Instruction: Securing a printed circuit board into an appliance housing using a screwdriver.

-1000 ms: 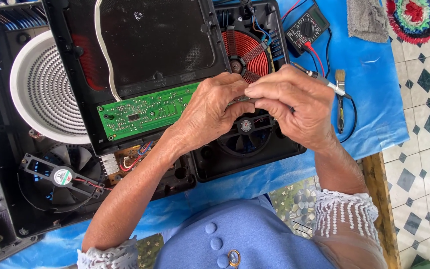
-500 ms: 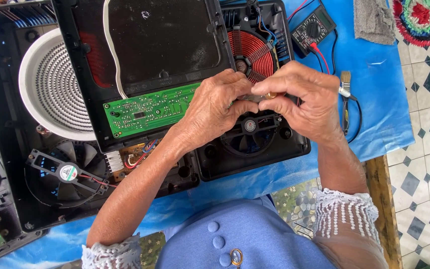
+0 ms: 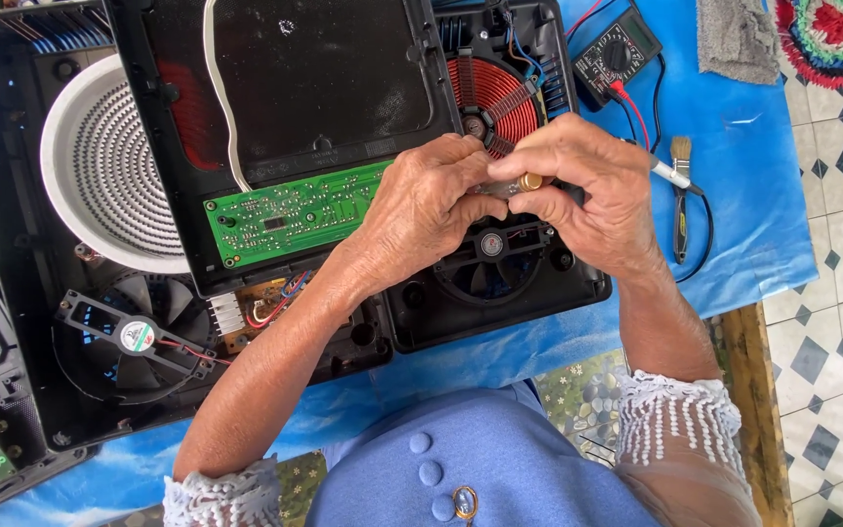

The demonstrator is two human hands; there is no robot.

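Note:
My left hand (image 3: 431, 210) and my right hand (image 3: 592, 190) meet over an opened black induction cooker (image 3: 500, 283). Together they pinch a small metal part with a brass-coloured tip (image 3: 524, 182); my fingers hide most of it. Just below my hands sits the cooker's black fan (image 3: 490, 256). Above them lies the red copper coil (image 3: 495, 98). To the left, a green circuit board (image 3: 290, 213) rests on the edge of the upturned black glass top (image 3: 295, 78).
A white round coil plate (image 3: 100, 166) and a loose fan (image 3: 124, 337) lie in a second opened cooker at left. A multimeter (image 3: 617, 49) with red and black leads, a small brush (image 3: 680, 195) and a grey cloth (image 3: 739, 39) lie on the blue table cover (image 3: 753, 195).
The brass-tipped end of the small part now shows between my right fingers. Both hands stay together over the fan, barely shifting.

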